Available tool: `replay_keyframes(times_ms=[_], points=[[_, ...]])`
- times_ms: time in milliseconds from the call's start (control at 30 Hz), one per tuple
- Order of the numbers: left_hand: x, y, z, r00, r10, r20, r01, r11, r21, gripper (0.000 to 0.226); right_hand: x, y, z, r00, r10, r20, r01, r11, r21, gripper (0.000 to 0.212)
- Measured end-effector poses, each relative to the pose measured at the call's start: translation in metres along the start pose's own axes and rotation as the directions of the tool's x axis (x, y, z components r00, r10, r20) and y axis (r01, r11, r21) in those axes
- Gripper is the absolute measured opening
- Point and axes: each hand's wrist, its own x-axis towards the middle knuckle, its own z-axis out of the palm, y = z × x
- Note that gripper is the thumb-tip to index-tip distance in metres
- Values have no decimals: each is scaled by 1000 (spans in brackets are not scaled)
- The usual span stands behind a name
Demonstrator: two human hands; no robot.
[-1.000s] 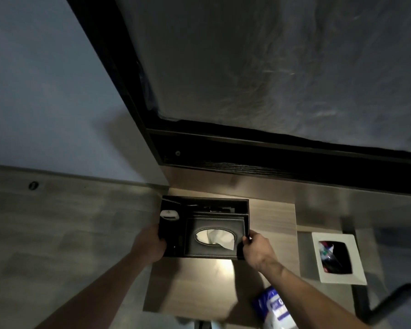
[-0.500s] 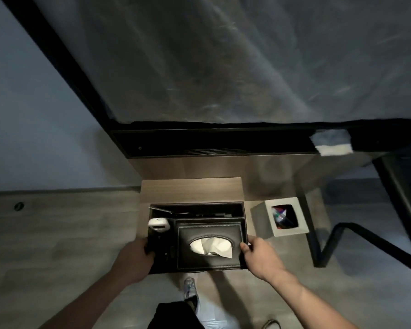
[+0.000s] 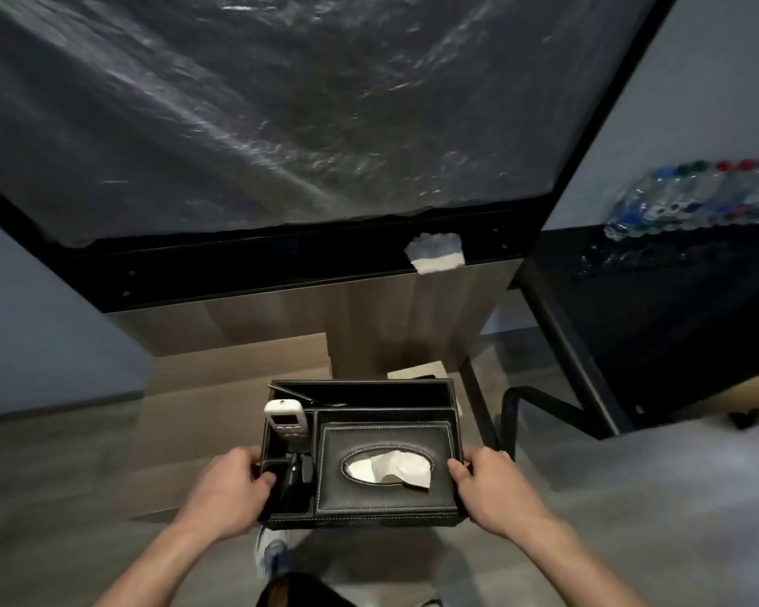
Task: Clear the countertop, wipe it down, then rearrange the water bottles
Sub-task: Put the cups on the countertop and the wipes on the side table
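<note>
Gripping one black organizer tray (image 3: 360, 453) at lower centre, the left hand (image 3: 231, 488) clasps its left wall and the right hand (image 3: 494, 488) its right wall. Contents: one tissue box (image 3: 386, 466), one white remote (image 3: 285, 417) — other items are too dark to identify. Water bottles (image 3: 697, 197) line the table (image 3: 658, 308) at upper right, blurred, cut off, uncountable.

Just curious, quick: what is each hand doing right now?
Left hand: grips the black organiser tray by its left edge.
Right hand: grips its right edge.
</note>
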Motion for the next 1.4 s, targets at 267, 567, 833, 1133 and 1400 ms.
replay_keyframes(times_ms=[267, 567, 833, 1133, 1400], points=[[-20, 122, 57, 997, 69, 20, -69, 997, -23, 9, -12, 109, -86, 996, 60, -67, -58, 998, 39, 30], [51, 258, 92, 978, 203, 52, -204, 979, 4, 11, 48, 198, -163, 982, 122, -147, -102, 985, 136, 27], [132, 387, 136, 952, 285, 115, -291, 956, 35, 12, 119, 272, -237, 947, 281, -155, -248, 947, 204, 18], [189, 472, 177, 957, 235, 170, -243, 970, 26, 20, 204, 340, -286, 895, 431, -112, -401, 890, 217, 40], [225, 533, 226, 986, 62, 156, -60, 998, -15, 28, 278, 383, -346, 953, 302, -1, -296, 932, 208, 21]])
